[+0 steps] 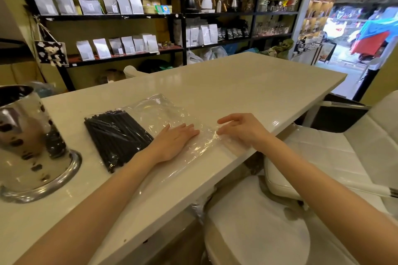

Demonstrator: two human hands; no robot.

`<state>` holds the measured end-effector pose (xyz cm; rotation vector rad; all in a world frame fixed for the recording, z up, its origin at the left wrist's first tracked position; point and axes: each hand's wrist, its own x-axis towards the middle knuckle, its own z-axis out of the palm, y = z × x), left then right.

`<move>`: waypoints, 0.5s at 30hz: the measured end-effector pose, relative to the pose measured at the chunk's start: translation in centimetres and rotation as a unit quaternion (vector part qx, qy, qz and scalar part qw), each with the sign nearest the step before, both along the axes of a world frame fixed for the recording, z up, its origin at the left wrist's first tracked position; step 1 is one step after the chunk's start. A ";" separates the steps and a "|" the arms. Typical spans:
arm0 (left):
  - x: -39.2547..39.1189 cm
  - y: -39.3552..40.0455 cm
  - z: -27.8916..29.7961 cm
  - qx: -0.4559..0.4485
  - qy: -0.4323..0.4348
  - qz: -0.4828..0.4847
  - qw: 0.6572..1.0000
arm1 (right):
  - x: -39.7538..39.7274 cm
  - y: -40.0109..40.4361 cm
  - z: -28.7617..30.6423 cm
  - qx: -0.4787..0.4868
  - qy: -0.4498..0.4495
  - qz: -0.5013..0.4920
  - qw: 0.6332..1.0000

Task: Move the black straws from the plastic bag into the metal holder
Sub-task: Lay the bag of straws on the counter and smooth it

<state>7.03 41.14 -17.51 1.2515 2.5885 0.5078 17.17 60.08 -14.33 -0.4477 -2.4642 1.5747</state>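
Observation:
A clear plastic bag (159,112) lies flat on the white counter (247,84). A bundle of black straws (116,135) fills its left end. My left hand (174,143) rests palm down on the bag just right of the straws, fingers together. My right hand (241,129) hovers at the bag's right end near the counter edge, fingers curled and apart, thumb and fingertips touching the plastic. The shiny metal holder (28,142) stands at the far left on a wide round base; its inside is not visible.
White padded chairs (336,153) sit below and right of the counter edge. Black shelves (183,17) with pouches and kettles line the back wall. An open doorway (355,34) is at the right.

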 end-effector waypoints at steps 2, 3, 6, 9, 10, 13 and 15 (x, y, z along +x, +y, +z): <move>0.1 0.1 0.1 -0.003 0.004 0.001 1.000 | 0.6 -0.2 0.0 -0.016 0.026 -0.003 1.000; 0.2 0.2 0.1 -0.004 0.009 0.001 1.000 | 0.9 -0.3 0.0 -0.023 0.034 -0.001 0.999; 0.0 0.1 0.0 0.006 0.005 0.006 1.000 | 1.8 -0.3 0.0 -0.035 0.045 0.001 0.998; -0.2 0.1 -0.3 0.002 0.013 0.001 1.000 | 2.5 0.0 -0.1 -0.039 0.046 0.004 0.998; -0.1 0.0 -0.3 0.005 0.011 -0.001 1.000 | 2.7 0.1 -0.1 -0.046 0.047 0.010 0.998; 0.5 -0.2 0.4 0.022 0.010 -0.009 1.000 | 3.0 0.3 -0.2 -0.062 0.058 0.025 0.996; 1.0 -0.7 1.0 0.069 0.002 -0.004 0.998 | 3.0 0.3 -0.2 -0.061 0.056 0.032 0.996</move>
